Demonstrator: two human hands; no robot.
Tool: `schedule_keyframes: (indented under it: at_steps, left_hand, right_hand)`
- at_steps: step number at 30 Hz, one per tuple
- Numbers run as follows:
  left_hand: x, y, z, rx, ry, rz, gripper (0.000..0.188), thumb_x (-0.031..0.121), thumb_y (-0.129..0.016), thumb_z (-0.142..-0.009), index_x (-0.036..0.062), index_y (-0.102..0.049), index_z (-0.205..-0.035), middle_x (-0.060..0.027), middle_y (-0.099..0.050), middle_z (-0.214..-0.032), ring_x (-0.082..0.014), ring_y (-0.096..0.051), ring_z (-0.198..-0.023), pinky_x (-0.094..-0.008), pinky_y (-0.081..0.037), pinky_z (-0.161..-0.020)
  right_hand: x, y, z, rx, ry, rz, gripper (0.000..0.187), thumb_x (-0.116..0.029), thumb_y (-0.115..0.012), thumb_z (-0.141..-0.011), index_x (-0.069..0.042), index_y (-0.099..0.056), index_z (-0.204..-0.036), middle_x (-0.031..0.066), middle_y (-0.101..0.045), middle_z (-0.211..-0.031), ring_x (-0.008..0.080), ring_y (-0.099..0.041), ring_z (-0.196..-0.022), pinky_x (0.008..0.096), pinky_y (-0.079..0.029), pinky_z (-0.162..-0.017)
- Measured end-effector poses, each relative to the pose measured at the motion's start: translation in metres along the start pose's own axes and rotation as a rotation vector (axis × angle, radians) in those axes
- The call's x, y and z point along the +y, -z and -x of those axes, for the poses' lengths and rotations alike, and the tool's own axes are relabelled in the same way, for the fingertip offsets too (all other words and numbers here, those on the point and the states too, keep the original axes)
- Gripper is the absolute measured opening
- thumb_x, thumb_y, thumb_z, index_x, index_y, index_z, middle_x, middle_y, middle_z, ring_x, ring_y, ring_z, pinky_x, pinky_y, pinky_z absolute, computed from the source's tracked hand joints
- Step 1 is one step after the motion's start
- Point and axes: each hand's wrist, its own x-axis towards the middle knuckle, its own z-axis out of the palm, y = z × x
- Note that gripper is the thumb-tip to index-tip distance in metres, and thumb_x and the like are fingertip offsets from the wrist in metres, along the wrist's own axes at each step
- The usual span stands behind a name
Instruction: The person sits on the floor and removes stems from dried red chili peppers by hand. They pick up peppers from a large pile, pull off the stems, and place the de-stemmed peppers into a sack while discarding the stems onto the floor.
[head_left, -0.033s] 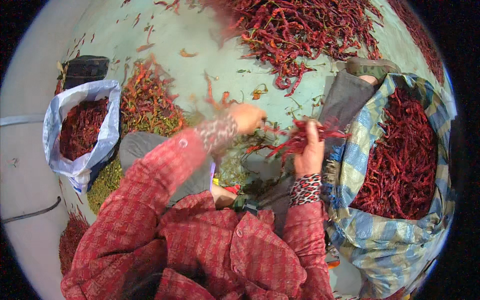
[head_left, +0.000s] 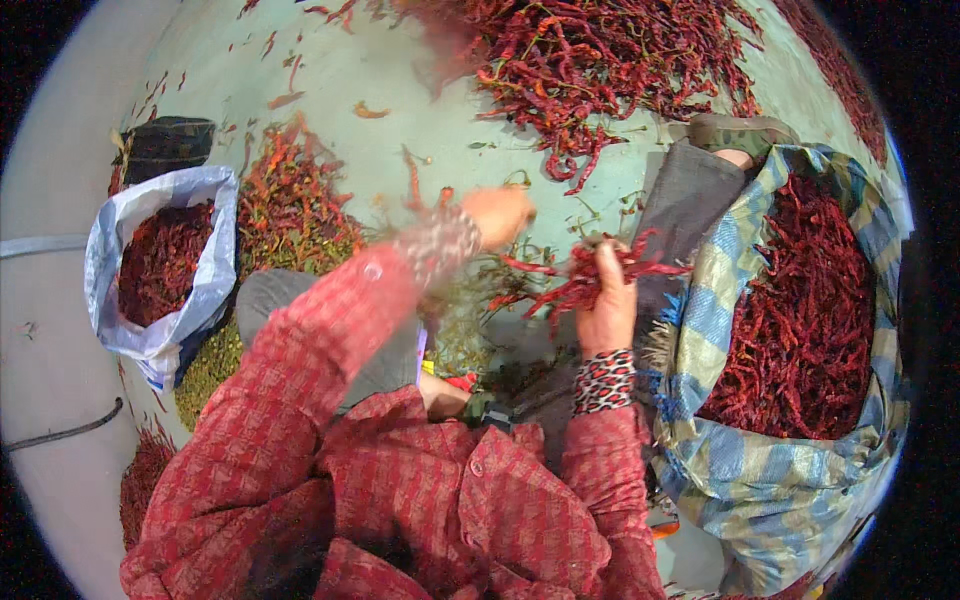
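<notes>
My right hand [head_left: 607, 312] is closed round a bunch of dried red chili peppers [head_left: 578, 280], whose ends stick out on both sides of the thumb. Left of it and a little farther off, my left hand [head_left: 500, 217] hangs over the floor, blurred, with its fingers curled together. Whatever its fingertips pinch, if anything, is too small to make out. Beneath the hands lie green stems and pepper bits [head_left: 480, 300] between my legs.
A blue-and-white checked sack [head_left: 770, 470] full of red peppers stands at the right. At the left is a smaller white bag [head_left: 225, 225] of peppers, beside a mixed pepper pile [head_left: 290, 205]. A large pepper heap [head_left: 620, 70] lies ahead on the pale floor.
My right hand has shifted slightly left and nearer with the peppers. My left hand has moved a little away from the bunch, farther from me.
</notes>
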Motion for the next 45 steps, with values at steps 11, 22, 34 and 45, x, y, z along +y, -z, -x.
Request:
schedule_keyframes:
  at_steps: [11,22,34,45]
  left_hand:
    - [-0.008,0.002,-0.130,0.251,-0.010,-0.417,0.011,0.008,-0.050,-0.068,0.0060,-0.054,-0.078,-0.0090,-0.048,-0.091,-0.0267,-0.053,-0.080,-0.0385,-0.045,-0.065]
    - [0.010,0.040,0.005,0.011,0.019,0.182,0.028,0.029,-0.043,-0.083,0.0078,-0.052,-0.099,-0.0161,-0.057,-0.085,-0.0331,-0.054,-0.079,-0.0411,-0.044,-0.067]
    - [0.041,-0.015,0.068,0.243,-0.113,0.379,0.022,0.015,-0.045,-0.079,0.0000,-0.050,-0.094,-0.0185,-0.056,-0.073,-0.0342,-0.056,-0.069,-0.0387,-0.045,-0.063]
    - [-0.015,0.011,-0.006,0.201,0.203,-0.082,0.020,0.016,-0.048,-0.076,0.0052,-0.048,-0.092,-0.0147,-0.054,-0.084,-0.0321,-0.054,-0.079,-0.0406,-0.045,-0.064]
  right_hand:
    - [0.011,0.003,-0.005,0.075,-0.082,0.116,0.014,-0.019,-0.056,-0.078,-0.008,-0.050,-0.075,-0.0028,-0.047,-0.063,0.0073,-0.043,-0.056,0.0228,-0.035,-0.052]
    - [0.022,0.005,-0.002,-0.071,-0.047,0.139,0.012,-0.016,-0.061,-0.076,-0.006,-0.058,-0.083,-0.0037,-0.053,-0.072,0.0069,-0.046,-0.064,0.0224,-0.038,-0.059]
    - [0.020,0.004,0.014,-0.286,0.039,0.472,0.016,-0.014,-0.060,-0.075,-0.003,-0.058,-0.085,-0.0031,-0.055,-0.072,0.0065,-0.048,-0.063,0.0211,-0.039,-0.056]
    - [0.013,0.001,-0.002,0.005,-0.056,-0.085,0.017,-0.012,-0.059,-0.076,-0.007,-0.053,-0.091,0.0005,-0.056,-0.081,0.0114,-0.054,-0.069,0.0267,-0.045,-0.060]
